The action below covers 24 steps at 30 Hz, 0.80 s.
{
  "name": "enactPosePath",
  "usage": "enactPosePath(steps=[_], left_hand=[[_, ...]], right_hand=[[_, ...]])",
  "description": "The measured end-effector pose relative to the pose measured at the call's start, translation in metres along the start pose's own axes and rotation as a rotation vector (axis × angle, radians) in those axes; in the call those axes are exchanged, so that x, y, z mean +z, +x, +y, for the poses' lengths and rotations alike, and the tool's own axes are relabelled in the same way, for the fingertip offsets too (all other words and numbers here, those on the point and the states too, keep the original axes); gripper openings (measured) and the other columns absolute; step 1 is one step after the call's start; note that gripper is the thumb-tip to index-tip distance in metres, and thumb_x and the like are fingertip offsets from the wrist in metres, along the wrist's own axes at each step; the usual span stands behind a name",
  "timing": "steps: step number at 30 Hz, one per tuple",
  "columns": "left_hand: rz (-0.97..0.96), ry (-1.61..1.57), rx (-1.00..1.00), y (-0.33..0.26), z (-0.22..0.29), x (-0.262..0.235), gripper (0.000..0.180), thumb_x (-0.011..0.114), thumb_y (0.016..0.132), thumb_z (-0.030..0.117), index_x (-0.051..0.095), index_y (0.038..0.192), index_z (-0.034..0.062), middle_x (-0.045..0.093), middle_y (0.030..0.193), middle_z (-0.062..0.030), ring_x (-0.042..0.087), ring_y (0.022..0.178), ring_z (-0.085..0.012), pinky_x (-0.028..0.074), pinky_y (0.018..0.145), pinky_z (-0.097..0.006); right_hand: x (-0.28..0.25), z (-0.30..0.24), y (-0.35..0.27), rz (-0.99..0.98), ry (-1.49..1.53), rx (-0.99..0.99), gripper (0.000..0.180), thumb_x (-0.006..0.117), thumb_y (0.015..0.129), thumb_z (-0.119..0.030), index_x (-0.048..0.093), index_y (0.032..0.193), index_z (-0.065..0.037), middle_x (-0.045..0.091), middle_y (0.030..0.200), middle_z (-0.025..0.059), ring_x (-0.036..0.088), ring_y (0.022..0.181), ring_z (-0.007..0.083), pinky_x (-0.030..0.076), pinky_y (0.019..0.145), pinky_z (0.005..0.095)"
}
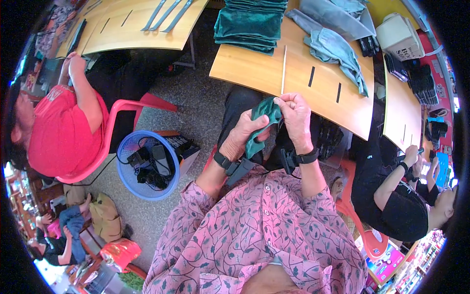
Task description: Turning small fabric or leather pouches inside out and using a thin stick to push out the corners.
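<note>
A piece of dark green velvet cloth (255,143), crumpled and hanging in folds, is held in front of my chest at the table's near edge. My left hand (242,131) grips it with the thumb on top and the fingers curled behind. My right hand (295,113) pinches the cloth's upper edge between thumb and fingertips. Just beyond that hand, a thin pale strip (284,68) runs away from me along the table; I cannot tell whether my fingers touch it. A stack of folded green velvet pieces (248,27) lies at the far left of the table.
The wooden table (235,63) has dark slots. Grey-green cloth (335,54) lies on it by a clear plastic bin (338,19). A blue basket (147,193) with cables stands on the floor to my left. Seated people work on both sides, one on a red chair (110,132).
</note>
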<state>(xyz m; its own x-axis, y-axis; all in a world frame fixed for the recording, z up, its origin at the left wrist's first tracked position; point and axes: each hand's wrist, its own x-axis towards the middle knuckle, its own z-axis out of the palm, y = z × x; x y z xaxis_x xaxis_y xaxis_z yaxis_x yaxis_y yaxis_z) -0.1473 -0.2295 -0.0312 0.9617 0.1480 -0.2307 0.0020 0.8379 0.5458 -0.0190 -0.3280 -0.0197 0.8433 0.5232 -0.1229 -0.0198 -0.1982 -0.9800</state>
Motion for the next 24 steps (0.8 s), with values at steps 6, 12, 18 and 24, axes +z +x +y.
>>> enactPosePath(steps=[6, 12, 18, 24], left_hand=[[0.13, 0.208, 0.033, 0.004, -0.004, 0.001, 0.034, 0.074, 0.084, 0.029, 0.061, 0.103, 0.0041, 0.06, 0.075, -0.0006, 0.057, 0.059, -0.0108, 0.046, 0.055, -0.024], [0.214, 0.104, 0.011, 0.005, -0.001, 0.003, 0.024, 0.073, 0.086, 0.021, 0.063, 0.102, 0.0067, 0.066, 0.085, -0.0029, 0.063, 0.067, -0.0132, 0.051, 0.059, -0.026], [0.219, 0.081, 0.059, 0.006, -0.002, -0.001, 0.023, 0.073, 0.086, 0.019, 0.064, 0.103, 0.0064, 0.067, 0.086, -0.0023, 0.063, 0.068, -0.013, 0.052, 0.06, -0.027], [0.205, 0.079, 0.025, 0.005, -0.001, 0.001, 0.024, 0.074, 0.085, 0.018, 0.065, 0.104, 0.0064, 0.068, 0.088, -0.002, 0.063, 0.069, -0.0131, 0.052, 0.061, -0.026]], right_hand=[[0.006, -0.006, -0.009, 0.053, -0.288, -0.217, 0.013, 0.07, 0.085, -0.006, 0.059, 0.09, -0.002, 0.058, 0.06, 0.001, 0.051, 0.054, 0.0046, 0.043, 0.05, 0.0235], [0.011, -0.011, -0.014, 0.083, -0.18, -0.183, 0.016, 0.065, 0.092, -0.014, 0.059, 0.093, 0.0, 0.061, 0.067, 0.0023, 0.054, 0.061, 0.0061, 0.047, 0.057, 0.0242], [-0.002, -0.015, -0.024, -0.199, 0.057, 0.099, 0.029, 0.06, 0.096, -0.033, 0.065, 0.089, -0.005, 0.056, 0.071, -0.0054, 0.046, 0.059, 0.0022, 0.038, 0.053, 0.0191], [-0.006, -0.006, -0.022, -0.157, 0.232, 0.148, 0.022, 0.064, 0.094, -0.025, 0.066, 0.082, -0.006, 0.054, 0.065, -0.0068, 0.045, 0.056, 0.0015, 0.035, 0.052, 0.0185]])
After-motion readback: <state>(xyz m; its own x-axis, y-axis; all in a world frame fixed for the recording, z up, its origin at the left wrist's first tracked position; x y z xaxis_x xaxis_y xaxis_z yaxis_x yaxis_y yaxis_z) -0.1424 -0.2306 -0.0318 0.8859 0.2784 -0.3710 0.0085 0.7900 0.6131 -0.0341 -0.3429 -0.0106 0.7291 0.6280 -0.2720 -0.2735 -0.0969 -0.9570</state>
